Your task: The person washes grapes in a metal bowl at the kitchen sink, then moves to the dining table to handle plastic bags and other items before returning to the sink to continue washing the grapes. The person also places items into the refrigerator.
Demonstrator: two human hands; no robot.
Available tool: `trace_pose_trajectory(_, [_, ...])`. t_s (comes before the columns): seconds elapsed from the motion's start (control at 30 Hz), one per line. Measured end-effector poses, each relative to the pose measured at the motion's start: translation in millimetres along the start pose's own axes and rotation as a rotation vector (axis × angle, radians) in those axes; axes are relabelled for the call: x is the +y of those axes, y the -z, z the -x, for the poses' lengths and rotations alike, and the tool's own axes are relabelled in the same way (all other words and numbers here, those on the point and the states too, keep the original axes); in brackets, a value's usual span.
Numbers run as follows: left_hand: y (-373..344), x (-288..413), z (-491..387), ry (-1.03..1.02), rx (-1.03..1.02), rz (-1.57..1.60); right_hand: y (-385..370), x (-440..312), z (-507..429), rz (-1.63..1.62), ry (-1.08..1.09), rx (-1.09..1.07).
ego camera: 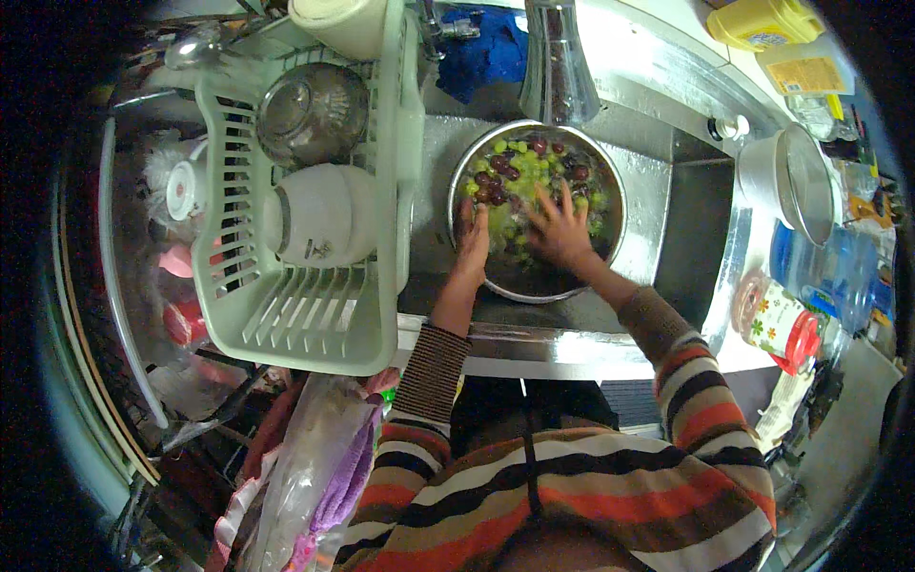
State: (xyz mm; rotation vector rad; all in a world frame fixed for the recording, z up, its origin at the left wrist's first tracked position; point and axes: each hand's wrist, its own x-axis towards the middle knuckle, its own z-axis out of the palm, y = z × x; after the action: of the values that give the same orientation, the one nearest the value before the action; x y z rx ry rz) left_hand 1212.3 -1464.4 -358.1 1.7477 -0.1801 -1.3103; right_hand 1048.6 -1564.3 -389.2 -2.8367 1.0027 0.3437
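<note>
A round metal basin (457, 180) stands in the stainless steel sink, holding water with green grapes (530, 171) and dark red grapes (502, 166) in it. Along the basin's left inner side, my left hand (473, 239) rests with its fingers at the edge of the fruit. My right hand (565, 232) is spread over the grapes, right of the basin's middle, and slightly blurred. Its fingertips reach in among the fruit. Neither hand appears to grip anything. The faucet (557, 64) hangs above the basin's far rim.
On the left, a pale green dish rack (300, 343) holds a glass bowl (312, 113) and a white bowl (329, 214). A metal pot (775, 182), a flowered jar with a red lid (775, 318) and yellow bottle (761, 25) line the right counter. A blue cloth (475, 53) lies behind the sink.
</note>
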Motion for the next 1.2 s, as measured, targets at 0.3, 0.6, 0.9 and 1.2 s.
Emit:
trace_pose_trajectory(0.3, [5,-10,-2,0.079,-0.063,0.057,29,-9,-14,0.124,0.155,0.183])
trace_pose_trajectory(0.6, [-1,-2,3,-0.087,-0.028,-0.008,4,0,-22,-0.023,0.171,0.134])
trace_pose_trajectory(0.9, [-5,-29,-18,-0.097,0.053,-0.102,17,-22,-24,-0.171,0.141,-0.285])
trace_pose_trajectory(1.2, [-8,49,50,0.223,-0.186,0.117,104,25,25,-0.861,0.093,-0.259])
